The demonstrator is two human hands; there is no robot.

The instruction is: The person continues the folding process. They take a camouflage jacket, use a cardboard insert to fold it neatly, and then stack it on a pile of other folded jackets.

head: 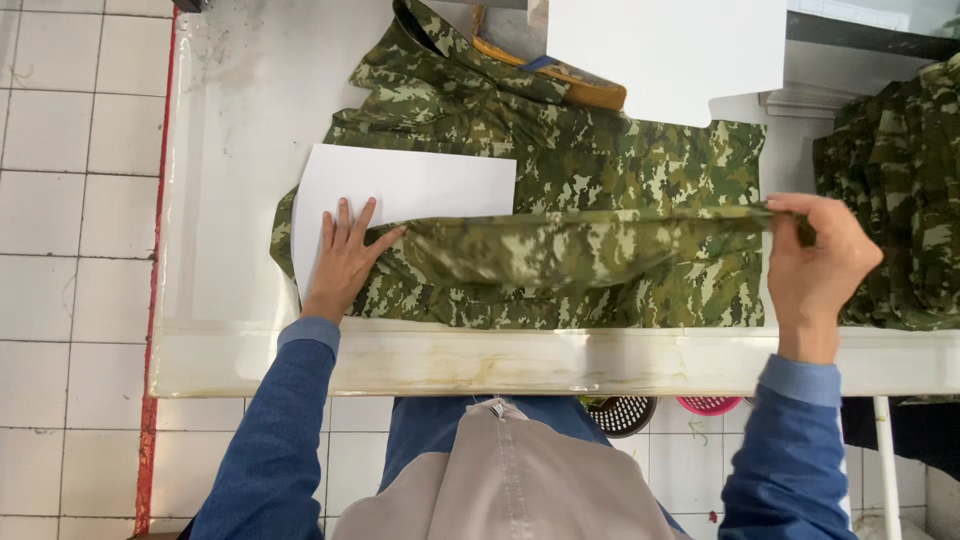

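A green camouflage garment (600, 160) lies spread on a white table (230, 200). A white rectangular board (420, 185) rests on its left part. My left hand (345, 255) lies flat, fingers spread, pressing the board and the garment's near fold. My right hand (815, 265) pinches the end of a folded strip of the garment (580, 245) and holds it stretched toward the left hand, lifted slightly above the rest of the cloth.
A stack of more camouflage garments (900, 190) sits at the table's right. A large white card (665, 50) and a brown wooden object (580, 88) lie at the back. Tiled floor (70, 200) is on the left; a dark basket (620, 412) and a pink one (708, 404) sit below the table.
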